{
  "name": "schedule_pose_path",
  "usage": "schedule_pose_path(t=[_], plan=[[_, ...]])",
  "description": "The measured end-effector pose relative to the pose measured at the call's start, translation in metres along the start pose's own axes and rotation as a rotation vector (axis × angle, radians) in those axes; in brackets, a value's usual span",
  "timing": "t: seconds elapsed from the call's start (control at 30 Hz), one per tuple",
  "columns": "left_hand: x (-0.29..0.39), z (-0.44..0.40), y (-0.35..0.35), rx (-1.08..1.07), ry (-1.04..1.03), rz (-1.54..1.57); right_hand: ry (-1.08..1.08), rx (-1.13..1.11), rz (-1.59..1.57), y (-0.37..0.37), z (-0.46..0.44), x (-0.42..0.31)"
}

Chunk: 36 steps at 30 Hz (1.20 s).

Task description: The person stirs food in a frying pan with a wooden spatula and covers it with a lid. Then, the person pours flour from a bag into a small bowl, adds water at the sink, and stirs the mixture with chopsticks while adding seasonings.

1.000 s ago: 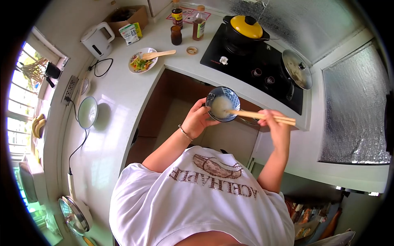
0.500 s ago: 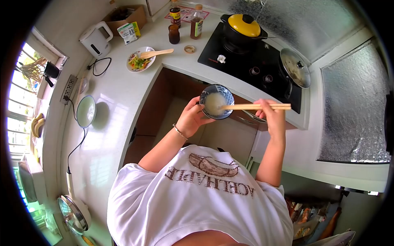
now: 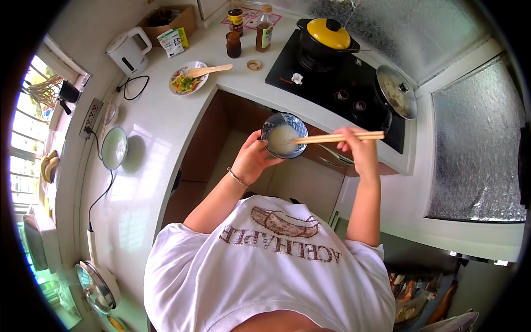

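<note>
My left hand (image 3: 253, 159) is closed on the side of a blue-patterned bowl (image 3: 299, 128), held in the air in front of my body. A whitish, cloudy liquid (image 3: 282, 139) lies in it. In my right hand (image 3: 358, 148) is a pair of wooden chopsticks (image 3: 332, 138), gripped near the back end. They lie nearly level, and their tips dip into the liquid. The tips themselves are hidden in it.
A plate (image 3: 202, 90) of chopped vegetables with a wooden spatula (image 3: 210, 70) sits on the counter. On the black cooktop (image 3: 332, 91) stand a yellow-lidded pot (image 3: 327, 34) and a glass-lidded pan (image 3: 396, 91). A white bowl (image 3: 114, 148), kettle (image 3: 129, 53) and bottle (image 3: 264, 29) are around.
The bowl and both hands have shifted slightly left in view. The chopsticks have tilted, their back ends now higher, with the tips still in the liquid.
</note>
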<state>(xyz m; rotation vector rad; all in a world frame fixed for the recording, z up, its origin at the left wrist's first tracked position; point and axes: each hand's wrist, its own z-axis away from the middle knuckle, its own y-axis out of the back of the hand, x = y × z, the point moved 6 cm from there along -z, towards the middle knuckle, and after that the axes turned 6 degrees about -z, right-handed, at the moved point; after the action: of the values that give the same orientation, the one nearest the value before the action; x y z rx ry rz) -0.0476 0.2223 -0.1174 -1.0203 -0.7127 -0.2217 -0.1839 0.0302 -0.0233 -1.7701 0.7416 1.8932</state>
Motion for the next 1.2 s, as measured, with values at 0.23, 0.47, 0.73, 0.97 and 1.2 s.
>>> schedule_pose_path(t=[0.23, 0.47, 0.73, 0.97, 1.2], plan=[[0.000, 0.002, 0.011, 0.037, -0.062, 0.019, -0.030, -0.049, 0.028, -0.016, -0.010, -0.002], [0.000, 0.018, 0.038, 0.221, -0.251, 0.216, 0.092, -0.359, 0.092, -0.086, -0.028, -0.011], [0.030, 0.053, 0.104, 0.525, -0.445, 0.264, 0.200, -0.555, -0.008, -0.166, -0.057, 0.019], [0.076, 0.054, 0.200, 0.695, -0.526, 0.276, 0.188, -0.747, -0.064, -0.293, -0.095, 0.038], [0.145, 0.042, 0.297, 0.732, -0.590, 0.235, 0.287, -0.874, 0.017, -0.419, -0.145, 0.045]])
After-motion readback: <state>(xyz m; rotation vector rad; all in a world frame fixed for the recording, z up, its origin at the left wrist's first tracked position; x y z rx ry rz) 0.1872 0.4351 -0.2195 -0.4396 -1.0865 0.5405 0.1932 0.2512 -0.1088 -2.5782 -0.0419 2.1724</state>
